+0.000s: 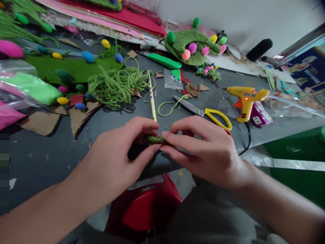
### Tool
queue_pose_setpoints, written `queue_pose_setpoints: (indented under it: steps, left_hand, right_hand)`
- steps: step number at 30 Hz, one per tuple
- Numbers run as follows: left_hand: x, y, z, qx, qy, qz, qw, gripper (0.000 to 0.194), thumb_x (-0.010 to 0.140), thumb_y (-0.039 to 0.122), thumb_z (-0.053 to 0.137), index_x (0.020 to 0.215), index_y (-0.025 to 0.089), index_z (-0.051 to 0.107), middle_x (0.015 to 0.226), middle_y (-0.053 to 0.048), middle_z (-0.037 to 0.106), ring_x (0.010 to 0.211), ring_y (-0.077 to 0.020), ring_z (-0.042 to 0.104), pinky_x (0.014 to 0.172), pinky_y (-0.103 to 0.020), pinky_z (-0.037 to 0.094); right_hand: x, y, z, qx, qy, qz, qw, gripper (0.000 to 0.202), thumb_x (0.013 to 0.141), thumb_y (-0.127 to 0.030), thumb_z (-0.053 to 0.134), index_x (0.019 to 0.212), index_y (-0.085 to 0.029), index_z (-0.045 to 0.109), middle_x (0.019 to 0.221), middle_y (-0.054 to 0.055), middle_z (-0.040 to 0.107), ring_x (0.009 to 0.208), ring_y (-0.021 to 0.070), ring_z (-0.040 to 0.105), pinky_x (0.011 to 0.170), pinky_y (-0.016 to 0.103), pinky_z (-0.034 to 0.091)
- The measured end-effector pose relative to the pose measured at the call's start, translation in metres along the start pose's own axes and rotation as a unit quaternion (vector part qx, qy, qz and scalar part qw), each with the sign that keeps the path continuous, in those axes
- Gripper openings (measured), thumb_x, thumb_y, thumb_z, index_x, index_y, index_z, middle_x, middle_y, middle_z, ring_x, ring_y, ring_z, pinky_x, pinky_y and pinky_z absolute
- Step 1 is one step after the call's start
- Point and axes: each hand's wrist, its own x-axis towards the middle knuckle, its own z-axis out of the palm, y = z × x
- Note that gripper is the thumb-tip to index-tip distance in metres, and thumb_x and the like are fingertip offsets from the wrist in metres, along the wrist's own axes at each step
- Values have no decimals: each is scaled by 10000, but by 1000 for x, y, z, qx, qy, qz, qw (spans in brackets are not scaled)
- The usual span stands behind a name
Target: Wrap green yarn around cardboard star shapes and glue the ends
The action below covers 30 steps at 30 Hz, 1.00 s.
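Between my two hands, near the table's front edge, is a small green yarn piece, mostly covered by fingers. My left hand pinches its left end between thumb and fingers. From the other side my right hand closes thumb and index finger on its right end. Just beyond the fingertips lies a pale pencil. Scissors with yellow handles rest behind my right hand, beside a loose strand of green yarn. A tangled heap of green yarn sits farther left.
A yellow glue gun with a lit red light stands at right, its cord hanging down. A green utility knife, cardboard scraps and a yarn-wrapped shape with colored balls lie behind. A red stool is below the table.
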Motion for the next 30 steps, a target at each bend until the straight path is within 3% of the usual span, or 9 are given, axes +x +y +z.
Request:
queue_pose_setpoints:
  steps: [9, 17, 22, 25, 26, 27, 29, 30]
  left_hand:
    - [3, -1, 0, -29, -21, 9, 999, 239, 915, 323, 639, 1148, 350, 592, 1045, 74, 772, 902, -176, 743, 738, -259, 579]
    - [5, 2, 0, -45, -33, 19, 998, 195, 921, 321, 619, 1115, 341, 619, 1026, 78, 769, 885, -169, 739, 746, -236, 568]
    - [4, 1, -1, -42, -41, 21, 998, 196, 924, 314, 623, 1119, 338, 620, 1024, 75, 772, 882, -163, 741, 765, -227, 573]
    - [4, -1, 1, -36, -17, 32, 999, 208, 922, 319, 616, 1128, 340, 617, 998, 82, 775, 857, -158, 745, 739, -226, 578]
    - [4, -2, 2, -41, 17, 47, 998, 202, 910, 334, 619, 1112, 342, 624, 956, 91, 774, 808, -148, 743, 702, -218, 577]
    - [4, -2, 2, -33, -22, 33, 999, 250, 909, 323, 630, 1157, 349, 604, 1012, 89, 773, 863, -157, 746, 749, -231, 584]
    - [4, -2, 2, -44, 24, 45, 998, 212, 901, 314, 631, 1109, 348, 609, 948, 101, 770, 804, -148, 742, 708, -225, 583]
    - [4, -1, 2, -35, -27, 24, 999, 259, 902, 301, 643, 1150, 351, 590, 1018, 91, 770, 875, -163, 747, 763, -242, 591]
  right_hand:
    - [-2, 4, -1, 51, -19, 9, 998, 154, 947, -214, 656, 1095, -211, 696, 1066, 59, 712, 924, 171, 670, 784, 312, 550]
    - [-4, 1, -8, -18, -58, -27, 998, 159, 952, -232, 638, 1100, -211, 690, 1069, 51, 712, 902, 176, 660, 774, 337, 521]
    - [-4, 2, -8, 4, -55, -26, 998, 155, 946, -228, 644, 1093, -205, 689, 1083, 59, 713, 899, 176, 655, 755, 335, 524]
    - [-5, 4, -8, 52, -52, -12, 997, 119, 954, -211, 629, 1061, -212, 680, 1091, 65, 710, 899, 168, 652, 740, 319, 530]
    - [-5, 5, -7, 67, -51, -7, 996, 117, 953, -207, 629, 1058, -213, 678, 1090, 68, 709, 889, 165, 651, 730, 315, 531]
    - [-5, 5, -7, 75, -50, -3, 996, 119, 951, -206, 630, 1061, -214, 676, 1089, 70, 708, 880, 164, 651, 722, 313, 532]
    - [-6, 5, -7, 75, -51, -3, 996, 126, 950, -211, 634, 1069, -218, 675, 1089, 71, 709, 874, 166, 651, 719, 315, 530]
    - [-6, 5, -7, 67, -52, -6, 996, 130, 949, -215, 636, 1073, -219, 676, 1091, 70, 710, 880, 168, 653, 725, 318, 528]
